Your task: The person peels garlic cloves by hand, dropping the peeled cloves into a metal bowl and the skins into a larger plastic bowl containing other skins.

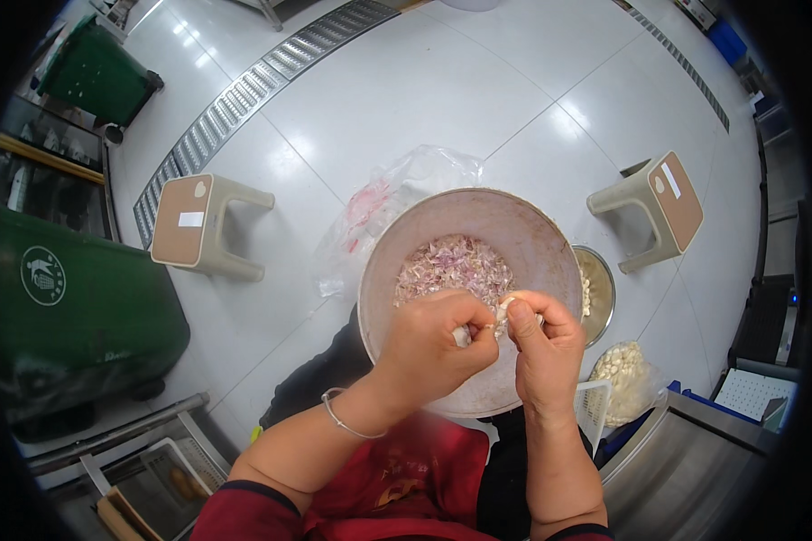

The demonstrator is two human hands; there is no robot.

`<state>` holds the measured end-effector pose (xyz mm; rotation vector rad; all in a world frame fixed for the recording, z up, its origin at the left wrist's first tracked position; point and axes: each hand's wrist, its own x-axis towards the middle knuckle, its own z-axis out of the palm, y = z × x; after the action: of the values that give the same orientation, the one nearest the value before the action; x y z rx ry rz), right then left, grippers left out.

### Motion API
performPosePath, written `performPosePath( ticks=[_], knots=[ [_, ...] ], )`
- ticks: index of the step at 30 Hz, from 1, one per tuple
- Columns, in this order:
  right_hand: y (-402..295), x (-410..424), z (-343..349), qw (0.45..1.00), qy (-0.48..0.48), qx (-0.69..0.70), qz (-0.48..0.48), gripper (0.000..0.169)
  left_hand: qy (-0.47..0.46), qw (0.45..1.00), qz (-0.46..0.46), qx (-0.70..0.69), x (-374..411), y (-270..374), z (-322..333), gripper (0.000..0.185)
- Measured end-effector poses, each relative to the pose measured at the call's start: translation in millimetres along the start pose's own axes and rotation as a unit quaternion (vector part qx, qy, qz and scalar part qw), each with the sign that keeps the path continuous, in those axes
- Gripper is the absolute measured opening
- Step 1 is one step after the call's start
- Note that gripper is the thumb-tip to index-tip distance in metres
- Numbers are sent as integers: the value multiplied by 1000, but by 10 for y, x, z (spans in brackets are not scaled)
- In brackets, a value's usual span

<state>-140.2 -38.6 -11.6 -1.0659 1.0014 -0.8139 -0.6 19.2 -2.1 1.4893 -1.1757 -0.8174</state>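
Note:
My left hand and my right hand meet above a large round tub. The right thumb and fingers pinch a pale garlic clove with loose skin on it. Another whitish garlic piece shows in the curled fingers of the left hand, whose fingertips reach the same skin. Purplish, papery garlic skins cover the bottom of the tub. Partly hidden behind its right rim, a metal bowl holds several pale garlic cloves.
Plastic stools stand left and right. A clear plastic bag lies behind the tub. A bag of garlic cloves and a white plastic basket are near my right arm. A green wheeled bin stands at left.

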Motion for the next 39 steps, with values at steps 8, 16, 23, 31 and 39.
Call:
performPosePath(
  ticks=[8, 16, 23, 31, 39],
  knots=[
    [-136, 74, -100, 1000, -16, -15, 11, 12, -32, 997, -56, 33, -28, 16, -7, 9],
    [-173, 40, -66, 999, -25, -31, 10, 9, -22, 992, -100, -74, -7, 45, -14, 21],
    [-177, -7, -31, 995, -43, -88, -34, 11, 28, 961, -185, -204, -19, 129, -4, 18],
    [-239, -12, 21, 996, -39, -76, 8, 12, 36, 979, -148, -139, -38, 116, -29, 15],
    [-282, 8, -72, 991, -68, -110, 20, 14, 13, 955, -214, -202, -19, 98, -93, 15]
  ],
)
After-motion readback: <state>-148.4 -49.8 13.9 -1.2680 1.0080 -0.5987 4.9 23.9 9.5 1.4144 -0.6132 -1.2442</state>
